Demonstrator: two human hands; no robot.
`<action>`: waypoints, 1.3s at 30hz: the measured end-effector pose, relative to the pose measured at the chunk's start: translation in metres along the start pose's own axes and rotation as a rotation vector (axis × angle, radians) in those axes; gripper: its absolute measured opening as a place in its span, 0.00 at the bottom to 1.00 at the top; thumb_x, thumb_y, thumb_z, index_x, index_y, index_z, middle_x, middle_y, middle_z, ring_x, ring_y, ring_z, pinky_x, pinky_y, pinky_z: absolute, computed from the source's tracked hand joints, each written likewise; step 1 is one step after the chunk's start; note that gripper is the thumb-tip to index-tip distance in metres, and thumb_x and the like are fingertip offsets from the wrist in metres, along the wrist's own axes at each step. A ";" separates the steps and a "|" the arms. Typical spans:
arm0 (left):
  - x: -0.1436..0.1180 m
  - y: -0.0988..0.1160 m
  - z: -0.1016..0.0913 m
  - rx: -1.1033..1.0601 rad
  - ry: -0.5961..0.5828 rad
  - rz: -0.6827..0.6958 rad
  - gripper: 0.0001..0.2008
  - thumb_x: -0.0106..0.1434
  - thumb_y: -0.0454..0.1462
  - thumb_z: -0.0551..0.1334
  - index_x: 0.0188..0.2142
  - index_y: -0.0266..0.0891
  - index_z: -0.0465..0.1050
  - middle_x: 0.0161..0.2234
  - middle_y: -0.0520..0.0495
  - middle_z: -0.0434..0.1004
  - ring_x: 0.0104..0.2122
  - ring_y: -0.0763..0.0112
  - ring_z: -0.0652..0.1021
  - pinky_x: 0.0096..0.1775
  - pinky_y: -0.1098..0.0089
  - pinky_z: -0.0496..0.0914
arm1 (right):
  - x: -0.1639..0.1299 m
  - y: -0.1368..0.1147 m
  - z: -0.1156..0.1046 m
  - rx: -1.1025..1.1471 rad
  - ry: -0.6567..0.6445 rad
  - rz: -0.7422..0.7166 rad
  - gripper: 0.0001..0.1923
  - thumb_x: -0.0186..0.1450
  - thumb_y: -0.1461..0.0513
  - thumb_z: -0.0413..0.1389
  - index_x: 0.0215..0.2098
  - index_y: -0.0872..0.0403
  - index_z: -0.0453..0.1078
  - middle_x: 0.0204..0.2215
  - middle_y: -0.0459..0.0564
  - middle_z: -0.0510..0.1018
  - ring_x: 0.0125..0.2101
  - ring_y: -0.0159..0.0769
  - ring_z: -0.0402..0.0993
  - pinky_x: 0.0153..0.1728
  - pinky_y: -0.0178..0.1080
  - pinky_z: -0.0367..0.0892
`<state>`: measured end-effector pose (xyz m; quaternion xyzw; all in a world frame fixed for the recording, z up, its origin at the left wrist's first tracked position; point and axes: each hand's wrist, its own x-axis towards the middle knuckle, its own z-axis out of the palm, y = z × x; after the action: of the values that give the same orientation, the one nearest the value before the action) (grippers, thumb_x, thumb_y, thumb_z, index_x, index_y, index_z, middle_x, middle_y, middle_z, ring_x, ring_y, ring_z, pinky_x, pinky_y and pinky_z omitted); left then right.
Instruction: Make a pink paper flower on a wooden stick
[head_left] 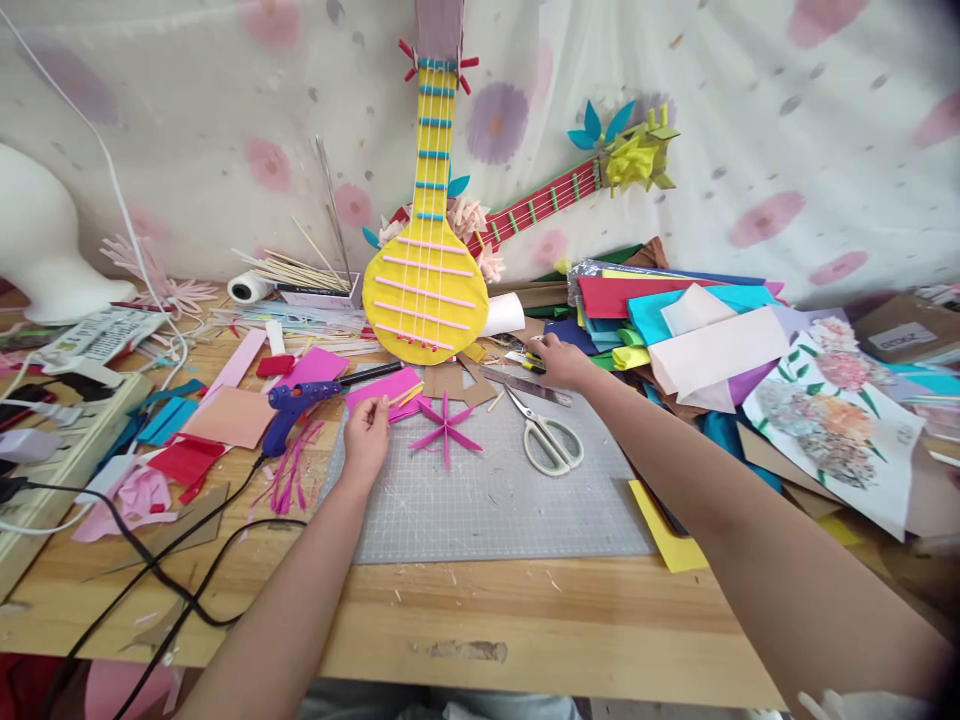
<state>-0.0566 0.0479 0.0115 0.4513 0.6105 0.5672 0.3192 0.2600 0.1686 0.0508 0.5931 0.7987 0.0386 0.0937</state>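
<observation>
Pinched in my left hand (366,438) is a thin yellow stick (407,396), pointing right over a pink paper sheet (379,388). A magenta six-pointed paper piece (445,430) lies on the grey cutting mat (495,515), just right of that hand. My right hand (562,362) reaches to the mat's back edge, its fingers closed on a yellow-and-black craft knife (526,362); the fingertips are partly hidden. A metal ruler (525,385) lies beneath that hand. Scissors (551,440) with pale handles rest slightly open on the mat.
A yellow paper lute (426,290) stands behind the mat, with a red-necked one (544,208) leaning behind it. Left are a blue glue gun (300,405), black cables (150,560) and paper scraps. Stacked coloured sheets (712,340) fill the right; a yellow sheet (667,530) overlaps the mat's corner.
</observation>
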 end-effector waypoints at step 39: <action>0.012 -0.009 -0.004 -0.017 0.115 0.039 0.12 0.58 0.44 0.54 0.26 0.39 0.64 0.19 0.55 0.59 0.22 0.76 0.63 0.26 0.74 0.59 | 0.025 0.029 -0.003 0.092 0.343 0.294 0.35 0.59 0.64 0.44 0.62 0.62 0.37 0.50 0.67 0.63 0.40 0.49 0.68 0.40 0.45 0.60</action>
<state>-0.0662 0.0578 0.0042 0.4268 0.6143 0.6035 0.2762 0.2796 0.2008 0.0559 0.6913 0.7091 0.1157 -0.0771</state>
